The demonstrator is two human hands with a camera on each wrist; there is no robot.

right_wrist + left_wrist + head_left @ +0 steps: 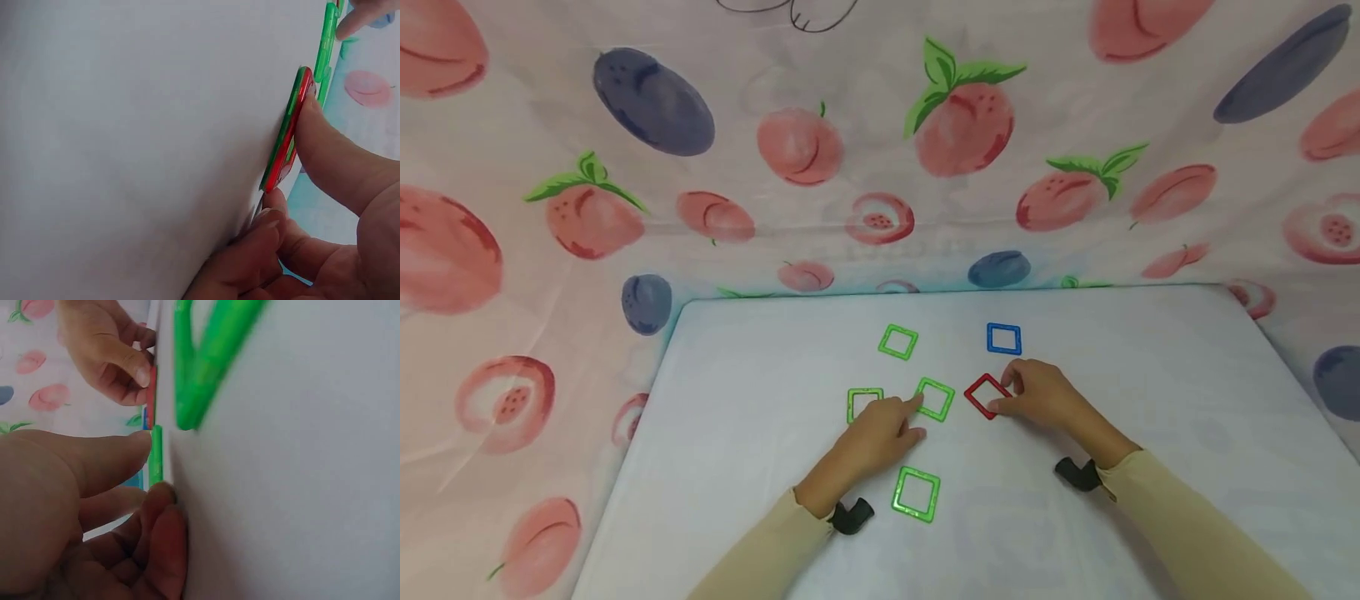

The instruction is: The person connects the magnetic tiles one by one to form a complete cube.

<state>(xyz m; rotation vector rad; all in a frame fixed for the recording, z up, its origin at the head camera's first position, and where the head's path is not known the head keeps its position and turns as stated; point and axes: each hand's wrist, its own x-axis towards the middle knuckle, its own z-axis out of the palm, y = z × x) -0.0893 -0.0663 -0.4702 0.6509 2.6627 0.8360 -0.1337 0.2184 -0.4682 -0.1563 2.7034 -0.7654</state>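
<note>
Red frame [976, 384] sat on the table [737, 400], pinched at its right side in the right hand's grip [1037, 392], likely leaving its left edges free; a green edge [285, 125] showed beneath. The left hand [876, 433], gripping nothing, touched the nearest green frame [940, 384] with 1 straight finger, perhaps steadying it. From above, 4 green, 1 red and 1 blue frame [990, 337] showed.

Sleeved left forearm [767, 537] slants toward the worktop's [1150, 358] far right corner, left hand [874, 433] with index finger extended, thumb apart; right forearm [1195, 512] slants toward the far left corner, right hand [1043, 393] pinching, fingers bent.
</note>
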